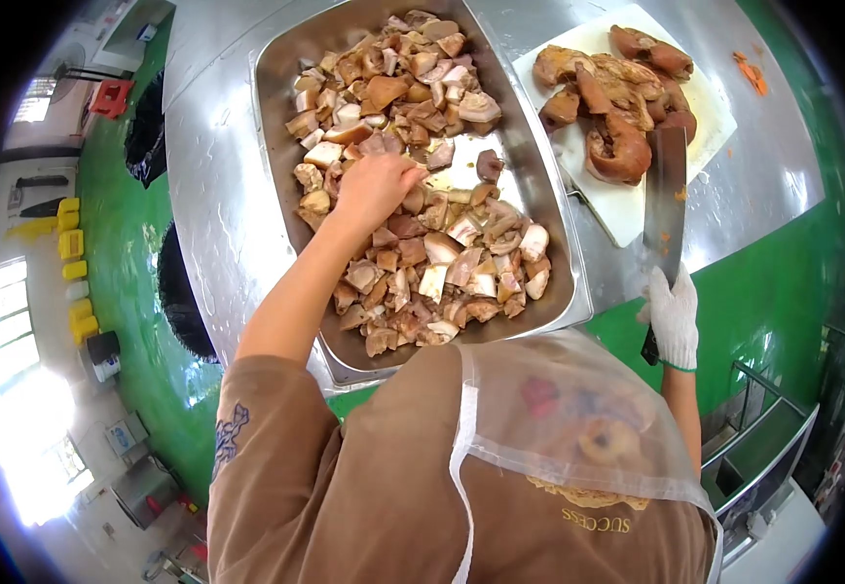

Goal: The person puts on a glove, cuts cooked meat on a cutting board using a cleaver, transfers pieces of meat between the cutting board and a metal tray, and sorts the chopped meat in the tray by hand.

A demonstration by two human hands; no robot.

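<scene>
My bare left hand (381,187) reaches into a deep metal tray (567,243) of chopped cooked meat (442,248). Its fingers are curled down among the pieces, closed on some of the meat, with the fingertips partly hidden. A white knit glove covers my right hand (674,316), which is wrapped round the black handle of a large knife (666,195). The broad blade points away from me, its far end beside several large browned pieces of meat (619,146). Those pieces lie on a white cutting board (625,216) to the right of the tray.
Both tray and board rest on a metal table (218,195). Orange scraps (752,73) lie at its far right. Black-lined bins (179,292) stand to the left on a green floor (121,243). A metal-framed rack (768,448) is at the lower right.
</scene>
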